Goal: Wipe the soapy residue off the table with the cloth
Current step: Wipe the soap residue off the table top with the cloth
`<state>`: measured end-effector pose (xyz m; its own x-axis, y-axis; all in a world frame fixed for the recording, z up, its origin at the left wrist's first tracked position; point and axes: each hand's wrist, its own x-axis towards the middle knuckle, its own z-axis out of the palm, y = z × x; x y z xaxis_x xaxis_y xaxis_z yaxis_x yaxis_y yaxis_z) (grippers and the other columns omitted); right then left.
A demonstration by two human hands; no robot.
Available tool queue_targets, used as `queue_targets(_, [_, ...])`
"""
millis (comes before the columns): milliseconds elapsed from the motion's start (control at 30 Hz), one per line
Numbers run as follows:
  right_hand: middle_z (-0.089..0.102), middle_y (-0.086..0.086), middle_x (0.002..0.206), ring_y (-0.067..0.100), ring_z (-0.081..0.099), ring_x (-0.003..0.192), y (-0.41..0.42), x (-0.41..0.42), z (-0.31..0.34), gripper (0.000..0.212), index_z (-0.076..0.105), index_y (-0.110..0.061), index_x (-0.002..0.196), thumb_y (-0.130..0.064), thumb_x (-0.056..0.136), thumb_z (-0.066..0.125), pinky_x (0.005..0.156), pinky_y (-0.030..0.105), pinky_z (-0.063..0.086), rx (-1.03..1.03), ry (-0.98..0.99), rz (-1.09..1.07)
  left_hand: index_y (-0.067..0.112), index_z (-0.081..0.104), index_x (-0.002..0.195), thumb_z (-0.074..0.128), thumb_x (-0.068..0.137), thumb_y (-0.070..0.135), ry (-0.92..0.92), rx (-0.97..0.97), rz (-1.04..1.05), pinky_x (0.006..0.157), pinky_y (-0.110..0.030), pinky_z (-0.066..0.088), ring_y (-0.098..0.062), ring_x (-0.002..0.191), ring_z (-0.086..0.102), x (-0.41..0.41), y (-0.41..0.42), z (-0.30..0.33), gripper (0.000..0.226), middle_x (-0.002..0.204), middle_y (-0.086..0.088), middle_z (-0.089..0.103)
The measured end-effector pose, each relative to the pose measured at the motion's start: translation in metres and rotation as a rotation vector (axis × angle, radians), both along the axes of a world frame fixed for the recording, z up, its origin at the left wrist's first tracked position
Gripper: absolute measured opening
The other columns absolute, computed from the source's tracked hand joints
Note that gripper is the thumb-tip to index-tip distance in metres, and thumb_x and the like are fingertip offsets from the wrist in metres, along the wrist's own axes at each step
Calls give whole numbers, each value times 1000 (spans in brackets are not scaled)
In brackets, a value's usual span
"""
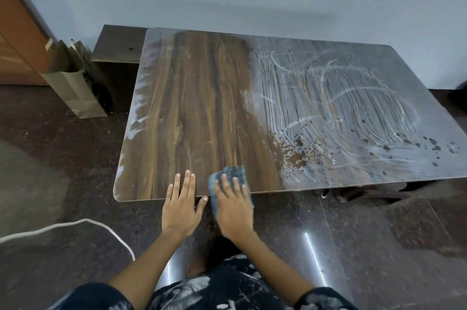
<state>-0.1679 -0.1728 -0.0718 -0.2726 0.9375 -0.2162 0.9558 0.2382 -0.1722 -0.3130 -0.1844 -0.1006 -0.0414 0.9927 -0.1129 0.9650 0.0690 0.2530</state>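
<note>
Flat-fingered, the right hand [233, 205] presses the blue cloth [228, 178] at the desk's [202, 97] near edge; the left hand [180, 205] lies open beside it. Wiping looks about half done. Next, the soapy residue [336, 112] toward the right edge needs strokes. The cloth's long axis runs near-to-far, overhanging the edge.

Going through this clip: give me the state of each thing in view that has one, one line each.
Table: middle wiped to bare wood, right part and left edge still soapy.
Soapy residue: streaked, unwiped.
Cloth: pressed flat at the near edge.
Right hand: flat on the cloth.
Left hand: flat on the table edge.
Paper bag: upright, open.
</note>
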Motion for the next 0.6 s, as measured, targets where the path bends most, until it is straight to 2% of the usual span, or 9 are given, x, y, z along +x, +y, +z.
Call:
queue_targets(33, [24, 3, 155, 30, 22, 143, 5, -10, 2, 57, 31, -21, 147, -26, 92, 45, 112, 43, 3, 7, 17, 68, 6, 23, 144, -6, 91, 55, -11, 14, 10, 113, -39, 13, -24, 142, 14, 2, 5, 0, 78, 153, -7, 20])
queue_targets(133, [10, 1, 159, 26, 2, 146, 32, -24, 4, 53, 16, -21, 151, -26, 100, 30, 115, 37, -7, -18, 46, 196, 6, 14, 146, -7, 86, 47, -62, 25, 56, 115, -34, 7, -18, 143, 7, 4, 20, 1, 75, 155, -6, 13])
queue_targets(300, [5, -1, 160, 23, -1, 147, 88, -29, 7, 53, 12, -21, 152, -28, 101, 28, 117, 38, -5, -14, 49, 301, 7, 6, 147, -9, 81, 49, -85, 5, 168, 116, -33, 2, -17, 145, 2, -2, 61, 5, 80, 157, -6, 5])
queue_targets(433, [7, -3, 159, 19, -1, 147, 133, -27, 6, 51, 14, -23, 151, -29, 101, 26, 116, 35, -8, 16, 110, 234, 6, 8, 147, -4, 84, 52, -77, -13, 248, 116, -37, 3, -22, 145, 0, 6, 106, 6, 79, 157, -8, 4])
queue_targets(600, [11, -1, 159, 20, 2, 147, 197, 2, 1, 54, 16, -23, 151, -28, 100, 32, 114, 34, -10, 61, 138, 136, 0, 16, 145, 6, 85, 58, 0, -67, 374, 115, -48, 8, -38, 142, 4, 31, 158, 3, 84, 154, -17, 14])
